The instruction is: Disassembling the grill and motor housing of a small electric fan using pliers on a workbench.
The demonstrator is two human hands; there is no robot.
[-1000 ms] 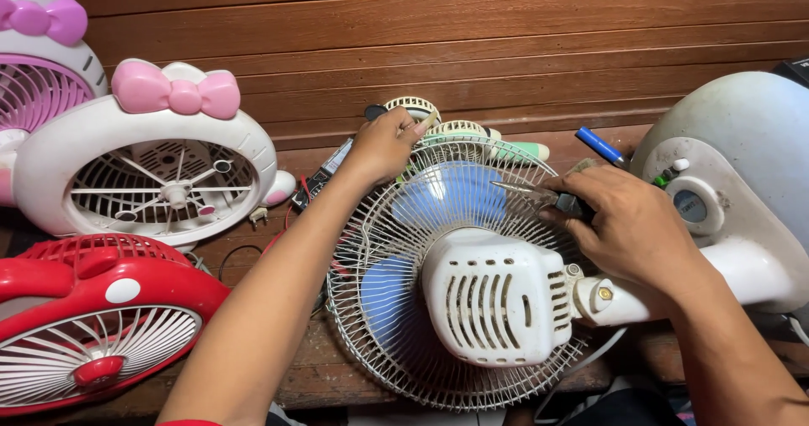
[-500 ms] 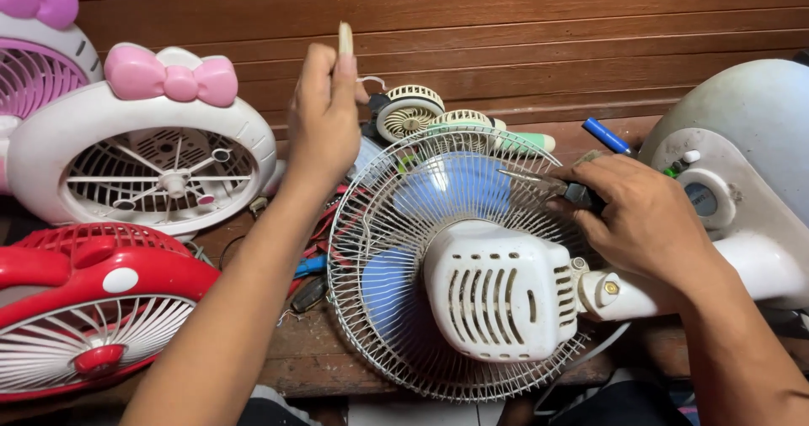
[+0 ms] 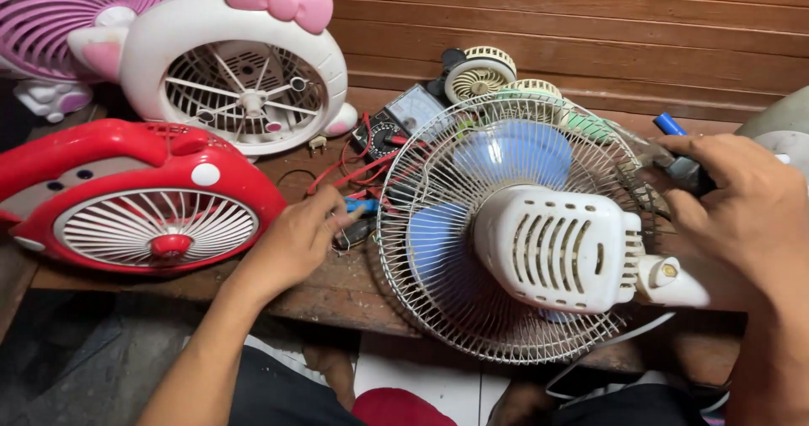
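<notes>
fan (image 3: 552, 245) gripped by right hand (image 3: 737, 203) — left hand (image 3: 295, 241) fingers pinching small blue tool (image 3: 361, 206).

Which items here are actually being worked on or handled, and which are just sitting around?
In hand:
white fan, gripped by right hand
small tools under left hand

Lying about:
red fan
white bow fan
pink fan
multimeter

Brown plank wall (image 3: 548, 21), worn wooden bench (image 3: 337, 291)
</notes>
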